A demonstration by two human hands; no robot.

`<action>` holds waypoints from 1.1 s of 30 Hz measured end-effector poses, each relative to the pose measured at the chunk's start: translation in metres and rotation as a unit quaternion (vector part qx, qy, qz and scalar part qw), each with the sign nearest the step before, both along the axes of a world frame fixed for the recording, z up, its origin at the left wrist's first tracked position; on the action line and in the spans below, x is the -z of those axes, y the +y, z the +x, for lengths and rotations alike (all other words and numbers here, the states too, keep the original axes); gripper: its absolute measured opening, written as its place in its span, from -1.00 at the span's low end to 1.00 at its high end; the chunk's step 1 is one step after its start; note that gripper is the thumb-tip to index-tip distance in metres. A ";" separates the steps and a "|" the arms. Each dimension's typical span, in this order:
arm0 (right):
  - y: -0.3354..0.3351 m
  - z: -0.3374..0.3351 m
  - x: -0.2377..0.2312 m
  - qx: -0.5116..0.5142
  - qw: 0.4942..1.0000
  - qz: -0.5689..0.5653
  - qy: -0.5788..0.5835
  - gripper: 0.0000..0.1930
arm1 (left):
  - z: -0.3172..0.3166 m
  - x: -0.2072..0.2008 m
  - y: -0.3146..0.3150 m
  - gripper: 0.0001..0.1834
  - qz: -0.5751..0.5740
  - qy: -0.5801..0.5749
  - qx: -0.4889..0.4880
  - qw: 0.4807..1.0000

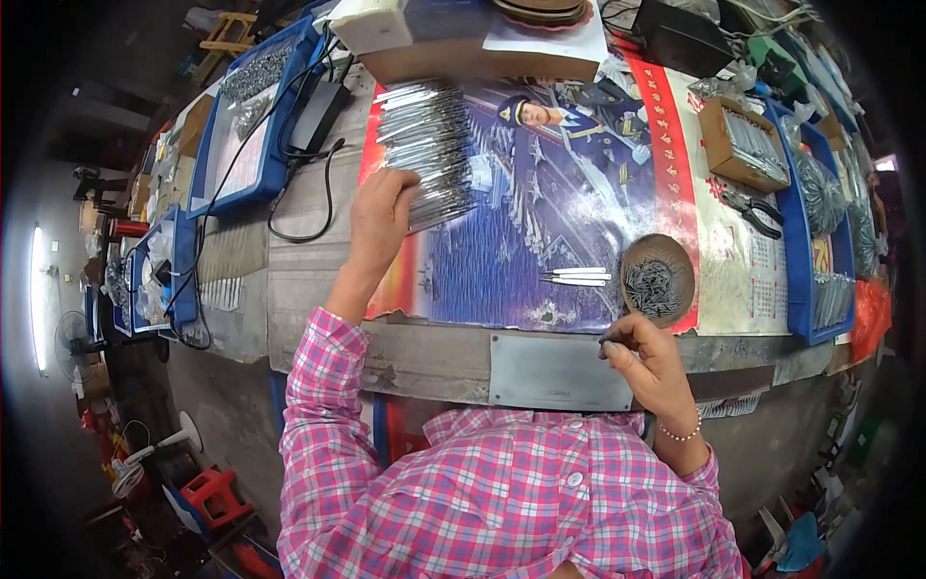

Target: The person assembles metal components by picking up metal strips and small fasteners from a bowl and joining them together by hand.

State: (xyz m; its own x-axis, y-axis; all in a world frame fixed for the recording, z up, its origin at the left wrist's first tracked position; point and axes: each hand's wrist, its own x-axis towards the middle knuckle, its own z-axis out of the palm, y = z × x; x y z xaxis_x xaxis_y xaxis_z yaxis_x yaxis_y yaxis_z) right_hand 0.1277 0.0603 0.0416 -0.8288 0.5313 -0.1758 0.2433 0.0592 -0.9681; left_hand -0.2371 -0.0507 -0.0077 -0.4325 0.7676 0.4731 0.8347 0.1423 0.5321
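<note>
My left hand [380,214] reaches forward and rests on the near end of a fanned pile of long silvery metal strips [426,145] lying on a poster-covered bench [540,241]. Its fingers touch the strips; whether they grip one cannot be told. My right hand [644,355] hovers over a grey metal plate [555,372] at the bench's front edge, fingertips pinched on a small dark metal piece. Just beyond it stands a round brown dish [658,280] full of small dark pins. Two loose silvery strips [577,277] lie left of the dish.
Blue bins with metal parts stand at the right [805,241] and back left [246,125]. A cardboard box of strips [741,145], pliers [752,210], a black cable [307,183] and a black adapter sit on the bench. A fan [72,343] and red stool [212,492] are on the floor at left.
</note>
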 end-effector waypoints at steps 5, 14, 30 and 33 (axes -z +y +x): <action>0.002 0.004 0.000 -0.001 1.000 0.022 -0.002 -0.83 | -0.013 0.003 0.010 -0.91 -0.020 0.054 0.003 0.998; 0.003 0.002 -0.002 -0.020 0.996 0.089 -0.015 -0.84 | -0.022 0.008 0.017 -0.91 -0.028 0.119 0.026 0.992; 0.002 -0.004 0.000 -0.057 0.992 0.115 -0.016 -0.85 | 0.102 -0.015 -0.015 -0.84 -0.080 -0.052 0.152 0.984; 0.000 0.000 0.002 -0.060 0.990 0.126 -0.015 -0.85 | 0.116 -0.010 -0.007 -0.84 -0.100 -0.092 0.181 0.974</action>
State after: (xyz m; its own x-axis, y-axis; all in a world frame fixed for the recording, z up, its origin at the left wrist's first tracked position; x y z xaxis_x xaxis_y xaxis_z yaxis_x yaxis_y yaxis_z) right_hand 0.1276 0.0607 0.0399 -0.8845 0.4604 -0.0755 0.2489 0.3287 -0.9110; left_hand -0.1210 -0.0580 0.0021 -0.1790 0.9543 0.2392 0.7429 -0.0283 0.6688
